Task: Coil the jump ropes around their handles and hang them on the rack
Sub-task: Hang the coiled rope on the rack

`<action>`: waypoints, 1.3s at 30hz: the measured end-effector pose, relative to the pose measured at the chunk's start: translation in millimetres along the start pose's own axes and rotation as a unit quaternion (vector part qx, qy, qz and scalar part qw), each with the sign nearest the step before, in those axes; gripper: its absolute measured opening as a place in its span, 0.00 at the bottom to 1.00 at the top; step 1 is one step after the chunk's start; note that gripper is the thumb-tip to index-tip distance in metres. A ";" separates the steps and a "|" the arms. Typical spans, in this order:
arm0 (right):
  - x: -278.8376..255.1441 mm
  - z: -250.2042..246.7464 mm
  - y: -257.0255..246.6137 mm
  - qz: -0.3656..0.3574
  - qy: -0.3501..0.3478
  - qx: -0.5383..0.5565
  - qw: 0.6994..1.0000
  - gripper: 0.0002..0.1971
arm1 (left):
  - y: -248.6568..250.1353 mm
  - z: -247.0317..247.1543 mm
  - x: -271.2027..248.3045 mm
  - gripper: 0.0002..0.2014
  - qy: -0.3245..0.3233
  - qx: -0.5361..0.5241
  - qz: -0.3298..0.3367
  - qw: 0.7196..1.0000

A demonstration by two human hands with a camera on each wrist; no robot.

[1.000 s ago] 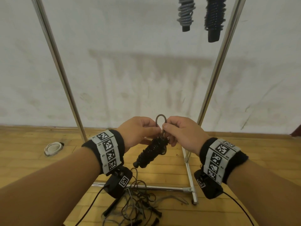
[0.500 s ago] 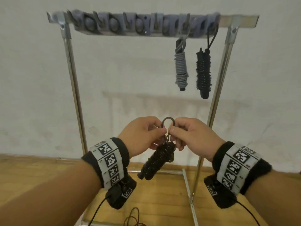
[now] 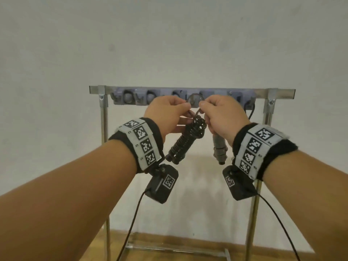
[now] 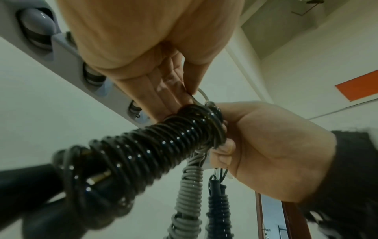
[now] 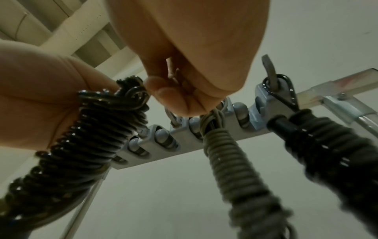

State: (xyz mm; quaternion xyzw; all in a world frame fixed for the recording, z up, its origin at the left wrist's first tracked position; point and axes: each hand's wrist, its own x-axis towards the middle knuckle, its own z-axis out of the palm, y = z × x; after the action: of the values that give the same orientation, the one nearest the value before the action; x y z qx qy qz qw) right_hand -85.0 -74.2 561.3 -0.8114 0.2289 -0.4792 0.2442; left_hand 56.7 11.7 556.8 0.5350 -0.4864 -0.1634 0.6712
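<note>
A plain pale wall (image 3: 169, 44) rises above a wooden floor (image 3: 169, 249).

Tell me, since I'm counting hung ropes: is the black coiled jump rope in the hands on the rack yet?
Not yet. Left hand and right hand hold its loop before the rack.

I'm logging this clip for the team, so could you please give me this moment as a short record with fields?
Left hand: pinches the loop of the black coiled rope
Right hand: pinches the same loop
Loop position: level with the rack bar, whether over a hook cannot be told
Already hanging: grey coiled rope and another black coiled rope
Hook strip: several hooks free to the left
</note>
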 end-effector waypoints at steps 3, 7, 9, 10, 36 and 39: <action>23.6 3.9 -2.3 -0.001 0.024 -0.063 0.998 0.17 | 3.4 5.3 18.3 0.03 0.016 0.000 -0.003 1.000; 42.0 6.4 -0.9 0.000 0.009 -0.173 0.985 0.14 | 0.7 8.8 35.3 0.03 0.028 0.005 -0.019 0.999; 45.9 9.3 -3.4 -0.015 -0.042 -0.274 0.961 0.13 | -2.7 9.6 41.3 0.04 0.018 0.014 -0.033 0.999; 45.2 8.8 -2.0 -0.021 -0.067 -0.310 0.948 0.15 | -5.2 10.3 43.3 0.06 0.007 0.029 -0.037 0.999; -193.3 109.2 214.0 0.173 -0.369 -0.186 0.894 0.08 | -313.8 -6.5 -171.8 0.07 -0.298 0.341 -0.189 0.871; -244.8 142.7 263.8 0.169 -0.477 -0.249 0.826 0.10 | -373.6 6.0 -213.0 0.07 -0.456 0.442 -0.163 0.755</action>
State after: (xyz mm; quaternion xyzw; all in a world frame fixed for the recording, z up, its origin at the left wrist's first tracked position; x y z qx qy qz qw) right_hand -101.1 -105.5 175.8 -0.9208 0.3289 0.0894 0.1895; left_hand 63.4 26.2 126.9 0.7059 -0.6579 -0.2616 0.0220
